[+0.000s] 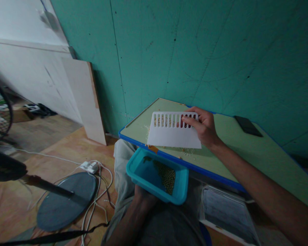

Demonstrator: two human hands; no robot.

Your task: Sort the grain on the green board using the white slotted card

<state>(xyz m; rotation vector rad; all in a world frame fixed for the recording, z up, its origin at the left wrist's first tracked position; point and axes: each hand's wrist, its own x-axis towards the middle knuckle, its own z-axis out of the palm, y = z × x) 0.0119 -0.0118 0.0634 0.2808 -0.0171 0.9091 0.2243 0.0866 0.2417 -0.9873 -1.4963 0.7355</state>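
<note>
White panel [174, 137], slotted along its top; turquoise tub [149, 172], round-cornered.

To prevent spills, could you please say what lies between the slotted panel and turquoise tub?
The blue table edge and pale crumbs, in the head view.

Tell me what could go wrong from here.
The tub could tip and spill its beans: they sit heaped toward one end, with the left hand at its near side. Loose crumbs by the edge of the table might fall past the tub if the right hand sweeps the scraper carelessly.
</note>
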